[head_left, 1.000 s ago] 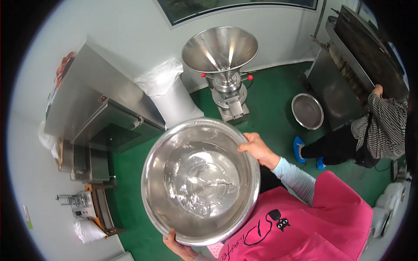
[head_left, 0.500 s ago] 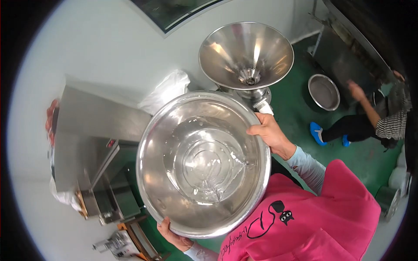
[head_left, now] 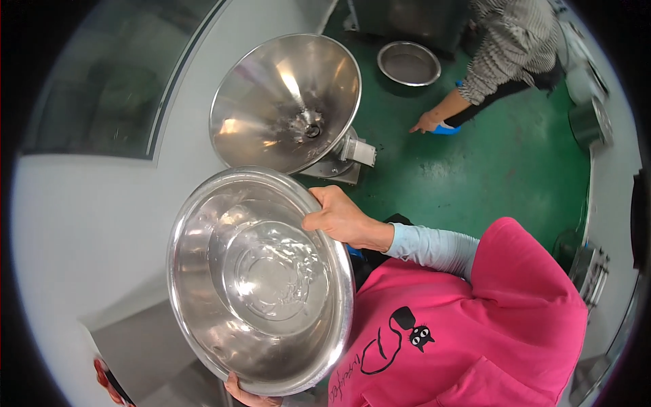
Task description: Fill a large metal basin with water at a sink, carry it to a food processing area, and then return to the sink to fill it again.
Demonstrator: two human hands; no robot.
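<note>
A wide metal basin (head_left: 193, 298) with rippling clear water in its bottom is held up before me, tilted. My right hand (head_left: 346, 218) grips its rim at the upper right, thumb over the inside edge. At the bottom, my left hand (head_left: 247, 393) holds the rim; only part of it shows past the metal. Just beyond the basin's far rim stands a large steel funnel-shaped hopper (head_left: 271, 102) with a round hole at its base. A pale spout (head_left: 359, 152) sticks out beside it.
A co-worker in a striped sleeve (head_left: 502, 57) bends at the upper right, one hand (head_left: 428, 122) reaching low. A round metal pan (head_left: 409, 64) sits on the green floor (head_left: 434, 176). A steel surface (head_left: 142, 346) lies at lower left, a window (head_left: 102, 88) at upper left.
My view has turned rightward. The basin has come nearer the hopper and tips differently, its water shifting. The co-worker has bent lower, arm extended down. Both my hands keep their hold.
</note>
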